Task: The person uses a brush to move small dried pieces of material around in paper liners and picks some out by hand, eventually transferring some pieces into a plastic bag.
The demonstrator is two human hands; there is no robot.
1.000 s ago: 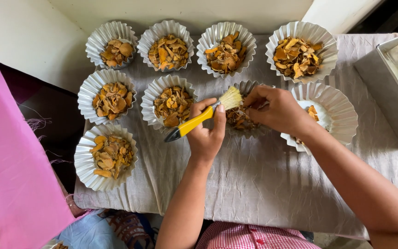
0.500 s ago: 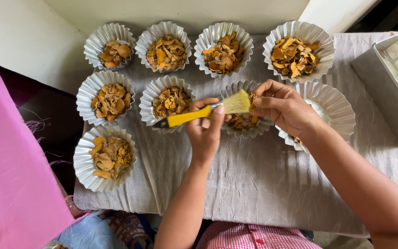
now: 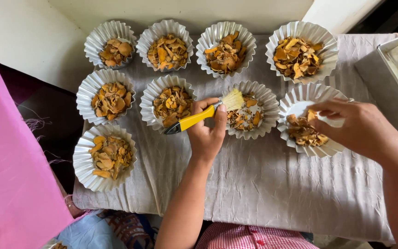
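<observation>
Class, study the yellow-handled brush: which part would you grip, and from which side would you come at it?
Grip the brush by its yellow handle, where the left hand holds it now, coming from the near side. The handle is long and bare and lies slantwise, while the pale bristles rest over a fluted cup of orange chips and should stay free.

Left hand [image 3: 207, 133] grips yellow brush [image 3: 203, 115] over fluted cup [image 3: 249, 110]; right hand [image 3: 355, 127] touches neighbouring cup [image 3: 307, 94].
</observation>
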